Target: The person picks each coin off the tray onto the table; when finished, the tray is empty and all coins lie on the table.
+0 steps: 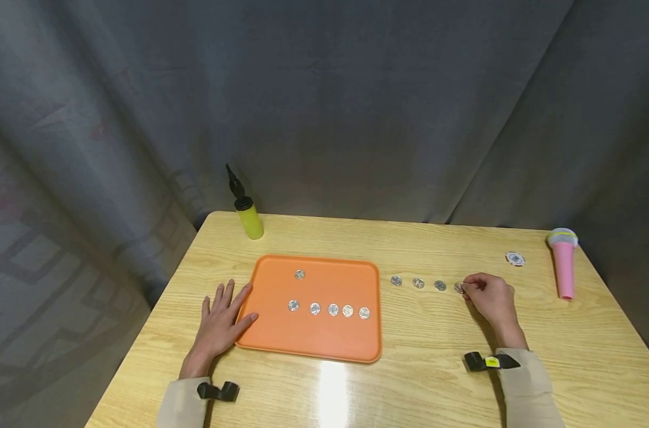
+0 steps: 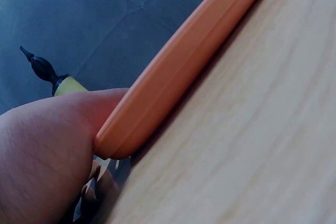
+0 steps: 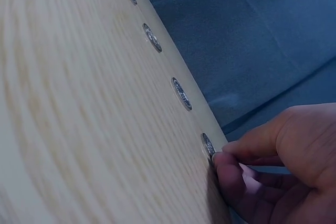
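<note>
My left hand (image 1: 220,324), fingers straight and spread, rests along the left rim of an orange tray (image 1: 313,349); the left wrist view shows the thumb against the tray's edge. At the right end of a row of silver coins on the table, my right hand (image 1: 492,301) pinches the edge of a coin (image 3: 208,145) between thumb and fingertips. That coin lies at the tabletop. Its neighbours to the left include a darker coin (image 1: 439,285). Inside the tray are several more coins: a single one (image 1: 300,274) towards the back and a row across the middle, including a coin (image 1: 333,309).
A yellow-green hand pump (image 1: 251,223) with a black nozzle stands at the back left. To the back right lie a poker chip (image 1: 515,258) and a pink toy microphone (image 1: 564,267). A grey curtain (image 1: 324,119) hangs behind the wooden table (image 1: 420,368).
</note>
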The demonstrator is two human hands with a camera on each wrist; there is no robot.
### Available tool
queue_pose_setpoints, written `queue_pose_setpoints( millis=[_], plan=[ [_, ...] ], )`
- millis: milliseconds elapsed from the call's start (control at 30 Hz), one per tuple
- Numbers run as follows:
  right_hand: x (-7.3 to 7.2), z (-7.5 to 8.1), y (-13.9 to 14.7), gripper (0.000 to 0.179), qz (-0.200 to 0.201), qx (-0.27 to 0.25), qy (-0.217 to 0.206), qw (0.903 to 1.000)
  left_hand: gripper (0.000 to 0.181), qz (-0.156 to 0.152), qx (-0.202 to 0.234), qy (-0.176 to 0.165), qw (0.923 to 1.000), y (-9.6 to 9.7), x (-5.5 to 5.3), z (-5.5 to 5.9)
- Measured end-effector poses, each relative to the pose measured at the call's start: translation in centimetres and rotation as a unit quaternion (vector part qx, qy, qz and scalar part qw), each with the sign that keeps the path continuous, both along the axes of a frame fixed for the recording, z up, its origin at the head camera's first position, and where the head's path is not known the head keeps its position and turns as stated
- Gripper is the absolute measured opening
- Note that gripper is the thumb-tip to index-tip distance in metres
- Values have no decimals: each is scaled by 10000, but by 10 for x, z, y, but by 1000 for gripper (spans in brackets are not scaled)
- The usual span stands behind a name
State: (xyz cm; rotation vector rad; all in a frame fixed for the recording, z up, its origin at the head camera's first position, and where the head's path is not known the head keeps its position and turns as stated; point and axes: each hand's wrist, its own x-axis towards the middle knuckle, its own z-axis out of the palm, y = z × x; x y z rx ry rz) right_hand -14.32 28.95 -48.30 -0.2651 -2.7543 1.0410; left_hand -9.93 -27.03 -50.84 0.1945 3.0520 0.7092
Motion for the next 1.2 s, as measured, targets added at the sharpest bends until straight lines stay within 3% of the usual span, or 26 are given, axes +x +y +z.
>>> queue_pose_setpoints(
  millis=[333, 733, 1200],
  plan=[
    [1, 15, -7, 19, 137, -48, 183, 9997, 72, -20, 20, 133, 9999, -1, 1, 0],
    [-5, 25, -52, 19, 869, -548, -142, 9946, 71, -64, 38, 257, 9996, -1, 2, -2],
    [-18, 24, -106, 17, 1633, -1036, -236, 9808, 71, -45, -1, 187, 9998, 0, 1, -1]
  ],
)
